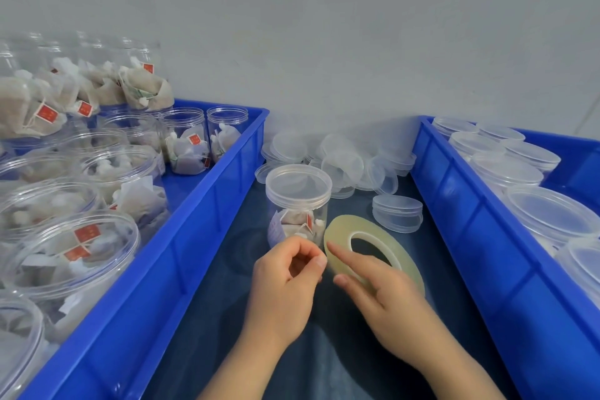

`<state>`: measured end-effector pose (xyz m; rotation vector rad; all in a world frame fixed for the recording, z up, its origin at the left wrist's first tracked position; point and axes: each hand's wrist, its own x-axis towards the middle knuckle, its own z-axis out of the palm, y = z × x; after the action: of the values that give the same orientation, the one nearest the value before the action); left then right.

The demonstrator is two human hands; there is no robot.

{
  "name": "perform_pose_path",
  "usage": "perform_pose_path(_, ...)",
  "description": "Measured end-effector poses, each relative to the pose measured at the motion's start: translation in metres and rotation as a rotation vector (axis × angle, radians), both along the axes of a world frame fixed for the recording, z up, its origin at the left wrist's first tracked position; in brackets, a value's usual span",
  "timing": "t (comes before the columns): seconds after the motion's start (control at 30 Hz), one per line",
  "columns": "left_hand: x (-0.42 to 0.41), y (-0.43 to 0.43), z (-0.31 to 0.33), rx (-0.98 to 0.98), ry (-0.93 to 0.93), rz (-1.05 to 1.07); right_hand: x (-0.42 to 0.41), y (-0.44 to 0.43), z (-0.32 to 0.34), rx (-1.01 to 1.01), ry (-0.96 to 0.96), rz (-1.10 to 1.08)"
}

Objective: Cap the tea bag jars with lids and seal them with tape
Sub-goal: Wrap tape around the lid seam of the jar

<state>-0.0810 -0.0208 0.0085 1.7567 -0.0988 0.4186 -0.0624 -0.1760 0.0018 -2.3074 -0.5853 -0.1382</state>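
The left hand (285,273) is curled, thumb and forefinger tips pressed together just beside the edge of the tape roll (350,225). Whether this grip pinches a clear tape end cannot be told. The right hand (383,295) grips the roll, forefinger laid along its flat face and thumb at the rim, its other fingers hidden behind. The roll is a thin, glossy, yellowish ring, tilted up from the dark blue worktop (227,269). Just behind both hands stands a clear plastic jar (298,208), round and upright, its translucent lid (298,183) on. The gauzy tea bags (297,219) with red tags inside are partly screened by the left hand. One spare lid (397,212) lies to the right, and farther back a heap of loose lids (341,159) overlaps confusedly. The left crate (211,204), smooth blue plastic, holds open jars (123,172) of tea bags, the nearest cut off. The right crate (470,221) holds capped jars (552,214), their contents hidden.
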Motion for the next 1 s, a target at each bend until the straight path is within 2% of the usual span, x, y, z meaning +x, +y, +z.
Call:
perform_pose_path(0.13, -0.003, -0.005, 0.002, 0.018, -0.039, -0.042, 0.001, 0.002, 0.003, 0.178, -0.067, -0.03)
perform_pose_path(0.23, -0.005, -0.006, 0.002, 0.08, -0.075, -0.038, 0.001, 0.003, 0.012, 0.137, -0.027, -0.055)
perform_pose_path(0.3, -0.008, -0.007, 0.005, 0.131, -0.171, -0.005, 0.006, 0.001, 0.024, 0.1, -0.008, -0.07)
perform_pose_path(0.43, 0.01, -0.007, 0.017, 0.216, -0.434, 0.324, 0.029, -0.005, 0.051, -0.056, -0.002, -0.089)
perform_pose_path(0.5, 0.028, -0.003, 0.022, 0.237, -0.379, 0.39, 0.04, -0.004, 0.063, -0.129, 0.006, -0.091)
perform_pose_path(0.6, 0.051, 0.003, 0.017, 0.201, -0.204, 0.228, 0.052, 0.0, 0.074, -0.171, 0.018, -0.059)
perform_pose_path(0.77, 0.065, 0.01, 0.004, 0.07, -0.293, 0.204, 0.06, 0.002, 0.076, -0.186, 0.04, 0.0)
perform_pose_path(1.0, 0.064, 0.017, -0.003, 0.04, -0.308, 0.095, 0.063, 0.006, 0.073, -0.203, 0.035, 0.025)
